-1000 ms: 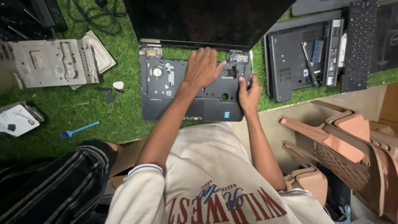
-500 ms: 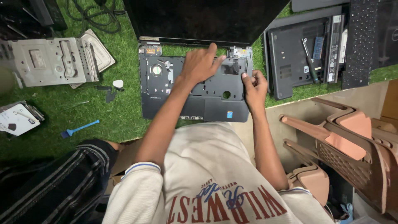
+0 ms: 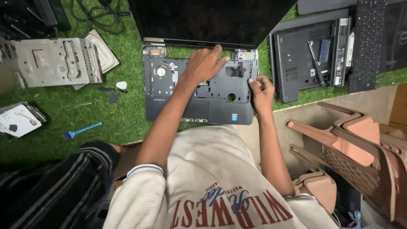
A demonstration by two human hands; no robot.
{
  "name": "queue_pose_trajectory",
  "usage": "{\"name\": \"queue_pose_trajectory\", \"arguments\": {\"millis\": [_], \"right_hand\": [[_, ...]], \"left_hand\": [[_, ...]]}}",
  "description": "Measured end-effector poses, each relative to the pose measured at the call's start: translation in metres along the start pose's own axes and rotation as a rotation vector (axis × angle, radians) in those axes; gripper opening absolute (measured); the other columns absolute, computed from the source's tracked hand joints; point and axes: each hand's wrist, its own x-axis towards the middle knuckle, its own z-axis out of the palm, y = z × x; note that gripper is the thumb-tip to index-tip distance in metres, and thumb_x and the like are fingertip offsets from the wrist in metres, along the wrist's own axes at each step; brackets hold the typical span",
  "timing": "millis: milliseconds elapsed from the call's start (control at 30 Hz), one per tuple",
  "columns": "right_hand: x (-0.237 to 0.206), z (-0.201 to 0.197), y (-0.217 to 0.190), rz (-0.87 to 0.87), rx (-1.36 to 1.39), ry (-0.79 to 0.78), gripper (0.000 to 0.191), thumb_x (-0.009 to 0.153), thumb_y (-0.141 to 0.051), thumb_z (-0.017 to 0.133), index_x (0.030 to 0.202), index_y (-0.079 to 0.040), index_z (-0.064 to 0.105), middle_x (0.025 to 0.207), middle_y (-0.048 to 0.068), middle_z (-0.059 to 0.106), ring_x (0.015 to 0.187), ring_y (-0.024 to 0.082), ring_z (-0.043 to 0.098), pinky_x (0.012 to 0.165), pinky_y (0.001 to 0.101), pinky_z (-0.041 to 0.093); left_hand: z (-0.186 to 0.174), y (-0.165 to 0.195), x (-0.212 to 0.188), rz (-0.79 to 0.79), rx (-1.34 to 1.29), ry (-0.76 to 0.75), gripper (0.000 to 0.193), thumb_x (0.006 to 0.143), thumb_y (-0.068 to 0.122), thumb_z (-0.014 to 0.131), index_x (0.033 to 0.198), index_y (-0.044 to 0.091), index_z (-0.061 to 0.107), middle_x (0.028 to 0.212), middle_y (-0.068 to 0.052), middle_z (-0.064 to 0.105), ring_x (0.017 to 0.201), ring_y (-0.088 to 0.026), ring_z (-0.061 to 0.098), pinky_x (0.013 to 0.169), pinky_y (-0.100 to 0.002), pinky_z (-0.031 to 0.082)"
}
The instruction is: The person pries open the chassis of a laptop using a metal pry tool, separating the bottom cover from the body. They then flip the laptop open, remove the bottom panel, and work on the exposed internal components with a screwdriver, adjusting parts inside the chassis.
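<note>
A dark grey laptop base (image 3: 169, 106) with its keyboard removed lies open on green artificial turf, its black screen (image 3: 212, 19) tipped up behind. My left hand (image 3: 203, 65) rests palm down on the middle of the bare top cover, fingers spread toward the hinge. My right hand (image 3: 260, 91) grips the cover's right edge with curled fingers. Whether it also holds a small tool cannot be told.
A silver metal frame (image 3: 53, 61) and a flat part lie at left, with a blue plastic pry tool (image 3: 82, 130) and a hard drive (image 3: 17, 121). Another dismantled laptop (image 3: 296, 59) and a black keyboard (image 3: 369, 42) sit at right. Stacked brown plastic chairs (image 3: 360, 148) stand lower right.
My left hand slid slightly up toward the hinge. My right hand moved from the cover's top surface out to its right edge and closed on it.
</note>
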Motion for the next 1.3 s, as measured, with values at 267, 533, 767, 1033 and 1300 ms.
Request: {"name": "queue_pose_trajectory", "arguments": {"millis": [267, 533, 767, 1033, 1300], "right_hand": [[-0.002, -0.004, -0.003, -0.077, -0.116, 0.02, 0.009, 0.099, -0.007, 0.068, 0.101, 0.001, 0.064, 0.077, -0.003, 0.065, 0.066, 0.001, 0.051, 0.059, 0.0209, 0.04], [-0.006, -0.006, -0.004, -0.092, -0.119, 0.014, 0.009, 0.1, -0.007, 0.067, 0.102, 0.001, 0.063, 0.076, -0.003, 0.065, 0.065, 0.001, 0.049, 0.057, 0.0205, 0.037], [-0.007, -0.007, -0.004, -0.105, -0.128, 0.018, 0.01, 0.099, -0.008, 0.067, 0.104, 0.0, 0.063, 0.075, -0.004, 0.066, 0.062, 0.0, 0.048, 0.055, 0.0203, 0.036], [-0.01, -0.008, -0.005, -0.128, -0.118, 0.003, 0.011, 0.1, -0.008, 0.067, 0.105, 0.001, 0.062, 0.08, -0.002, 0.069, 0.068, 0.001, 0.053, 0.061, 0.0195, 0.041], [0.012, -0.016, -0.006, 0.16, 0.316, -0.172, 0.054, 0.107, -0.049, 0.053, 0.121, 0.003, 0.059, 0.111, 0.012, 0.066, 0.099, 0.018, 0.064, 0.09, 0.0352, 0.055]], "left_hand": [[-0.03, -0.02, -0.013, 0.03, 0.117, 0.012, 0.055, 0.103, 0.049, 0.055, 0.077, 0.003, 0.069, 0.067, -0.022, 0.066, 0.068, -0.043, 0.066, 0.066, -0.056, 0.051], [-0.034, -0.029, -0.019, -0.029, 0.171, 0.062, 0.07, 0.104, 0.056, 0.054, 0.061, 0.003, 0.066, 0.057, -0.023, 0.06, 0.06, -0.044, 0.063, 0.064, -0.057, 0.05], [-0.036, -0.029, -0.021, -0.041, 0.095, 0.089, 0.069, 0.103, 0.057, 0.056, 0.063, 0.002, 0.068, 0.057, -0.023, 0.06, 0.061, -0.044, 0.063, 0.066, -0.057, 0.05], [-0.04, -0.028, -0.021, -0.042, 0.052, 0.088, 0.066, 0.102, 0.056, 0.057, 0.064, 0.003, 0.07, 0.057, -0.022, 0.06, 0.06, -0.043, 0.064, 0.065, -0.056, 0.05], [-0.038, -0.028, -0.019, -0.054, 0.113, 0.061, 0.071, 0.101, 0.059, 0.057, 0.06, 0.002, 0.065, 0.059, -0.023, 0.06, 0.062, -0.044, 0.064, 0.065, -0.057, 0.049]]}}
